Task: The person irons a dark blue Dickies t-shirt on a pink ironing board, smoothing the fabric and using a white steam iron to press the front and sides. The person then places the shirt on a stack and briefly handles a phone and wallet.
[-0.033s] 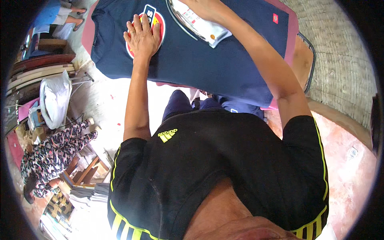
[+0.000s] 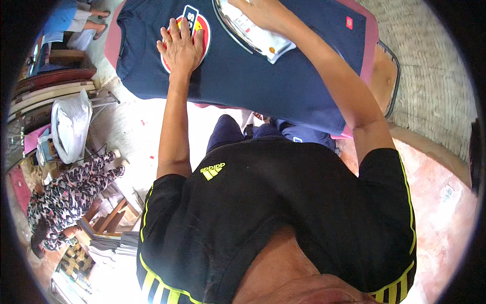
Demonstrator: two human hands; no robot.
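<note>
Two hands on navy shirt [image 2: 263,76], left hand [image 2: 181,48] flat on round print [image 2: 202,30], right hand [image 2: 263,12] at collar

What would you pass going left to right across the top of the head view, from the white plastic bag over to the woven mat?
White plastic bag → left hand flat on the round printed emblem → right hand on the white paper tag → small red label → woven mat.
</note>
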